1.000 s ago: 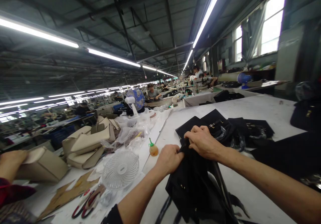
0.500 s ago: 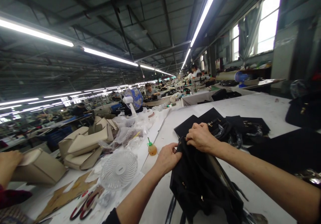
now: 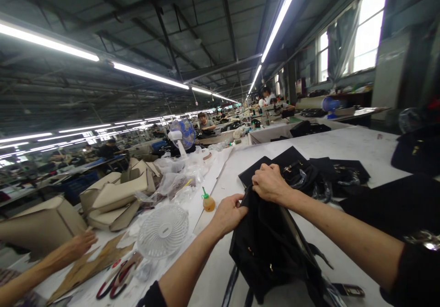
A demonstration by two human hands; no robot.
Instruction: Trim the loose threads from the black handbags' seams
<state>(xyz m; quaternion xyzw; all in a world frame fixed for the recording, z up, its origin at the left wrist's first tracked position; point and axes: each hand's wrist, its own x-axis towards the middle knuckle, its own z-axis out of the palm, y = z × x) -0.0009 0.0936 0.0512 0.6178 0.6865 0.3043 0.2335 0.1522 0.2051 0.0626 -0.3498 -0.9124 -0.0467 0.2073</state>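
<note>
A black bag (image 3: 271, 252) lies on the white worktop (image 3: 364, 149) close in front of the person, between the two forearms. Its long axis runs away from the body, with the straps trailing at the near end and the open top edge at the far end. Both hands are clenched on that far edge. The left hand (image 3: 228, 215) pinches the left corner and sits nearer the body, while the right hand (image 3: 270, 183) grips the edge a little farther out and higher. The bulk of the bag therefore hangs back toward the person from both grips.

To the left of the bag are red-handled scissors (image 3: 115, 277), a white fan grille (image 3: 163, 231) and a co-worker's hand (image 3: 80, 243) resting on cardboard. A small amber bottle (image 3: 208, 202) stands just beyond the left hand. Beyond the right hand is a stack of black pieces (image 3: 319, 172) with metal fittings. Farther left are beige bags (image 3: 113, 197), and a desk fan (image 3: 184, 135) stands behind them.
</note>
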